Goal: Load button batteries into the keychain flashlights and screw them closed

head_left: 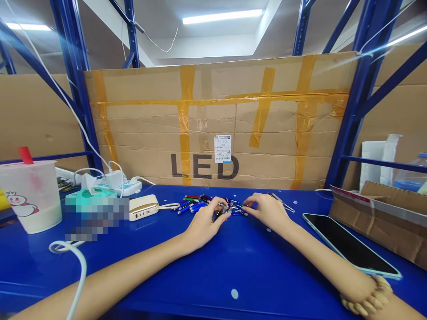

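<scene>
A pile of short, shiny cylinders [196, 207], mostly blue with a red and a green one, lies on the blue table in front of me. Small metal pieces show among them on the pile's right side. My left hand [204, 223] is curled at the front of the pile, thumb and fingers closed around something small and shiny, too small to name. Across from it, my right hand [269, 212] pinches at the right end of the pile, its fingertips beside a small blue and metal piece. What it holds, if anything, cannot be made out.
On the left are a plastic cup [36, 191], a cream-and-gold power bank [143, 207], a teal tissue pack [90, 200] and a power strip [133, 186]. A phone [353, 244] and an opened carton [393, 222] lie right. A cardboard sheet [150, 133] stands behind.
</scene>
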`<state>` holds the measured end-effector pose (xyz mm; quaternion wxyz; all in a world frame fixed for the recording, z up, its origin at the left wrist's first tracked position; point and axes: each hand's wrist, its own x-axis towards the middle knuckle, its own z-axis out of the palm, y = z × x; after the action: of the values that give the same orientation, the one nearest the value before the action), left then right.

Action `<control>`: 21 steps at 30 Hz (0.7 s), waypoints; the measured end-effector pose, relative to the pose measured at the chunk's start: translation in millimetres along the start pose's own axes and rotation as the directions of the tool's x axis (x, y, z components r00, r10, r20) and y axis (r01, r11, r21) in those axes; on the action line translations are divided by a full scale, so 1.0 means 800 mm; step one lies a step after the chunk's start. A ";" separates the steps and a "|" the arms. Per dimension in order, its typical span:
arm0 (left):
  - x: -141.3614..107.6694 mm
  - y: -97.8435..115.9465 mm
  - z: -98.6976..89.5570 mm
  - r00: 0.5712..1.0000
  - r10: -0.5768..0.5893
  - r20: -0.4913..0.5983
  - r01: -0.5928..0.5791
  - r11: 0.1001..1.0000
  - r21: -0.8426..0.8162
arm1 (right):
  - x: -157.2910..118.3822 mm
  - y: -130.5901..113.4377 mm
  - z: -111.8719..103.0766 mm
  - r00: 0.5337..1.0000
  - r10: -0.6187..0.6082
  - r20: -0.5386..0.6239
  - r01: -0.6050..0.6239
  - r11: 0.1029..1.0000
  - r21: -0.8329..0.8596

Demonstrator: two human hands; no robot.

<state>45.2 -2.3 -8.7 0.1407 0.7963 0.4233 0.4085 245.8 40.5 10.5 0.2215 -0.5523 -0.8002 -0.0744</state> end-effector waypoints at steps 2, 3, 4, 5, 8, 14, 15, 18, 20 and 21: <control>-0.003 0.002 0.000 0.995 0.086 0.043 -0.089 0.993 0.080 | 0.000 0.000 0.004 0.999 -0.042 0.014 0.042 0.999 0.028; -0.004 0.003 -0.001 0.987 0.142 0.079 -0.151 0.981 0.118 | 0.000 0.000 0.006 0.998 -0.057 0.026 0.056 0.998 0.038; -0.005 0.004 -0.002 0.973 0.198 0.117 -0.215 0.965 0.153 | 0.000 0.000 0.008 0.997 -0.066 0.038 0.064 0.997 0.045; -0.006 0.005 -0.003 0.958 0.247 0.149 -0.272 0.944 0.184 | 0.000 0.000 0.009 0.996 -0.072 0.050 0.069 0.996 0.051; -0.006 0.006 -0.005 0.917 0.340 0.208 -0.387 0.885 0.258 | 0.000 0.000 0.012 0.995 -0.073 0.073 0.069 0.996 0.061; -0.004 0.003 -0.006 0.890 0.393 0.233 -0.451 0.835 0.315 | 0.000 -0.001 0.014 0.986 -0.115 0.124 0.100 0.987 0.127; -0.004 0.003 -0.006 0.885 0.400 0.239 -0.461 0.824 0.328 | 0.000 -0.001 0.014 0.985 -0.114 0.132 0.096 0.987 0.130; -0.003 0.001 -0.006 0.872 0.415 0.260 -0.487 0.787 0.379 | 0.000 -0.001 0.016 0.984 -0.107 0.140 0.090 0.988 0.123; -0.003 0.001 -0.006 0.874 0.408 0.264 -0.484 0.769 0.417 | 0.000 -0.002 0.016 0.985 -0.100 0.141 0.084 0.990 0.115; -0.004 0.000 -0.006 0.878 0.401 0.263 -0.479 0.763 0.435 | 0.000 -0.002 0.016 0.985 -0.096 0.144 0.080 0.990 0.114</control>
<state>41.0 -5.3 -7.1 -0.1323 0.9115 0.3009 0.2472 240.7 44.4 -1.0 0.1871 -0.5076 -0.8410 0.0005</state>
